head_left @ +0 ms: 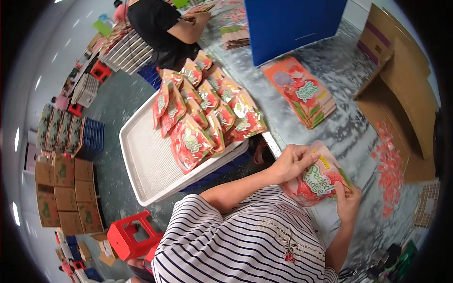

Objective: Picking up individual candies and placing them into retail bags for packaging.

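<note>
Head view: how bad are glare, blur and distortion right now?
Head view: white glare spots the filled pouches on the white tray; head view: the held pouch between left hand and right hand looks fairly sharp; head view: the cardboard box bows near the rim, corners black.

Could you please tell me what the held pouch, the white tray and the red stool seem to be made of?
Pouch: likely flexible plastic film, smooth and printed; it bulges and bends softly, though a laminate is possible.
White tray: probably moulded plastic, fairly matt, judging by its rounded corners and finely patterned floor.
Red stool: apparently rigid plastic, smooth; even colour and moulded-looking openings suggest it.
</note>
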`<state>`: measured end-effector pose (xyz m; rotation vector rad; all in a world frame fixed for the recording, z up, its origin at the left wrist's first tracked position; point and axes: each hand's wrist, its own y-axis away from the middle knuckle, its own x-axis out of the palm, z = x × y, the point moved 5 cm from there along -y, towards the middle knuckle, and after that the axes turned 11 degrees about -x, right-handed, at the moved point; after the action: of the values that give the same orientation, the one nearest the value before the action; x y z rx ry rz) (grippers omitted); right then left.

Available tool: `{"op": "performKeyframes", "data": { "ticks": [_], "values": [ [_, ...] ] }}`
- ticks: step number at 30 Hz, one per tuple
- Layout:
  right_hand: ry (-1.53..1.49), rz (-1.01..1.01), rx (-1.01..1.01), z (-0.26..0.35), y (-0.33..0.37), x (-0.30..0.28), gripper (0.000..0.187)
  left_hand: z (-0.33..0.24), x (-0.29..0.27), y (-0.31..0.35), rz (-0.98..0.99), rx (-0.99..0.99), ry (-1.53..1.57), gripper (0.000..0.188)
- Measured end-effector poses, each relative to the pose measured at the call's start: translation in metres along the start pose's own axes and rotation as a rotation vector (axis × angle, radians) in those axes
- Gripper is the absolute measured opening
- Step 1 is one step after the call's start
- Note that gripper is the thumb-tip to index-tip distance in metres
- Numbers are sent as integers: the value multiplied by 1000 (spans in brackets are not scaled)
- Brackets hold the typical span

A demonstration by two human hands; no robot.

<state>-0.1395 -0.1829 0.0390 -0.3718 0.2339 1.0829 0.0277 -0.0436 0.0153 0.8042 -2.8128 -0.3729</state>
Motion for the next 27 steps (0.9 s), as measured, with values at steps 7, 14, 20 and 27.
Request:
{"op": "performKeyframes", "data": {
  "ticks": [7, 14, 20, 27],
  "values": [
    [8, -228, -101, 9, -27, 7, 18, -14, -18, 19, -340, 411, -419, 84],
    [-264, -96, -109, 37, -65, 82, 23, 31, -99, 48, -452, 125, 269, 78],
    [-543, 276, -39, 84, -94, 197, 33, 34, -204, 134, -1039, 50, -93, 65],
    [-742, 579, -75, 81, -98, 278, 37, 53, -347, 186, -1499, -13, -820, 49]
  ]
}}
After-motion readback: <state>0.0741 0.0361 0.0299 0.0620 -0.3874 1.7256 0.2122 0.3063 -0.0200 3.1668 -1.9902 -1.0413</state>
